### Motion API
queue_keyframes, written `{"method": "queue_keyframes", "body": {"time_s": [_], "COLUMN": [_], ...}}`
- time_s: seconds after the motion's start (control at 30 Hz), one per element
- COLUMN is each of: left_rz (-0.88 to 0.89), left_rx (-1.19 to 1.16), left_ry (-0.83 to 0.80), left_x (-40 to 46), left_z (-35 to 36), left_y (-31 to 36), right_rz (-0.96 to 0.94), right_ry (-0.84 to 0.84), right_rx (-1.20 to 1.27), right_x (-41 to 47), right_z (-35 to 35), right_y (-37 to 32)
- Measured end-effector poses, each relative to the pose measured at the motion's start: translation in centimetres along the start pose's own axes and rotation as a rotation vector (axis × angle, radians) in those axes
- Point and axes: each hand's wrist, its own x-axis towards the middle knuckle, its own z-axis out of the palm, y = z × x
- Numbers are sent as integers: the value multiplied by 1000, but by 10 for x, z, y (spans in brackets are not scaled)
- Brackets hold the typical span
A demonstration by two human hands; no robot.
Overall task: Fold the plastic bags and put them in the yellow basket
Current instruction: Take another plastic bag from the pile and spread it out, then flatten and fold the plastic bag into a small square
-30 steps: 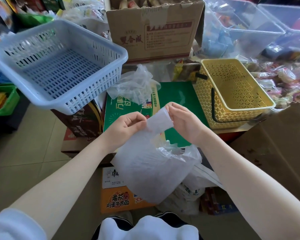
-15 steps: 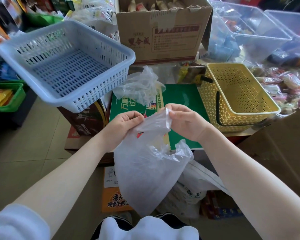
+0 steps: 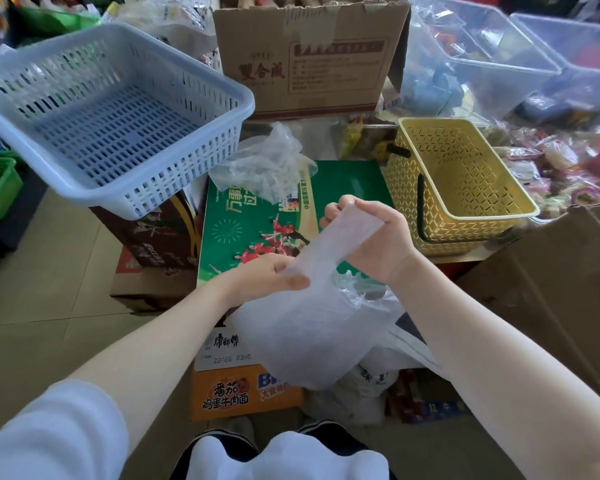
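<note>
Head view. At the centre of the frame both hands held one translucent white plastic bag (image 3: 312,327) above a green printed carton (image 3: 257,223). The right hand (image 3: 368,237), just right of centre, pinched the upper end of a flattened handle strip (image 3: 333,240) of the bag between thumb and curled fingers. The left hand (image 3: 267,275), slightly lower and to the left, pinched the lower end of the same strip, its thumb (image 3: 297,281) pressed flat on the plastic and the other fingers curled beneath. The strip ran taut on a diagonal between the two hands. The body of the bag hung crumpled below them, in the lower centre of the frame, in front of an orange noodle carton (image 3: 243,393).

A second, crumpled clear bag (image 3: 267,164) lay on the far end of the green carton, above the hands. The yellow basket (image 3: 465,188), its black handle folded down, stood at the right of centre, just beside the green carton and near the right hand; no bag was visible inside it. A pale blue slotted basket (image 3: 111,116) sat tilted on a dark box at the upper left. A brown cardboard box (image 3: 305,57) stood at the upper centre, and clear plastic bins (image 3: 499,60) filled the upper right.
</note>
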Motion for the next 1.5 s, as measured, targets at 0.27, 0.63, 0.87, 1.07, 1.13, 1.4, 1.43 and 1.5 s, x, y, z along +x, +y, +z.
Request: {"method": "queue_keyframes", "body": {"time_s": [0.27, 0.63, 0.87, 1.07, 1.13, 1.4, 1.43, 1.5], "left_rz": [155, -36, 100, 190, 151, 291, 289, 124], "left_rx": [89, 280, 807, 1090, 1149, 1047, 1031, 1050], "left_ry": [359, 302, 539, 617, 594, 728, 666, 504], "left_x": [1, -9, 26, 113, 149, 169, 159, 137], "left_z": [-7, -38, -82, -126, -128, -82, -67, -45], "left_y": [-23, -38, -1, 34, 20, -56, -67, -90], "right_rz": [66, -183, -318, -439, -475, 238, 236, 230], "right_ry": [488, 808, 1158, 1002, 701, 362, 379, 372], "right_rx": [-683, -538, -657, -1815, -1955, -1940, -1926, -1938], "right_x": [-23, -4, 36, 72, 80, 93, 93, 96], "right_z": [-33, -42, -54, -49, -53, -132, -137, -143], "right_y": [-9, -23, -51, -43, -7, 82, 86, 90]}}
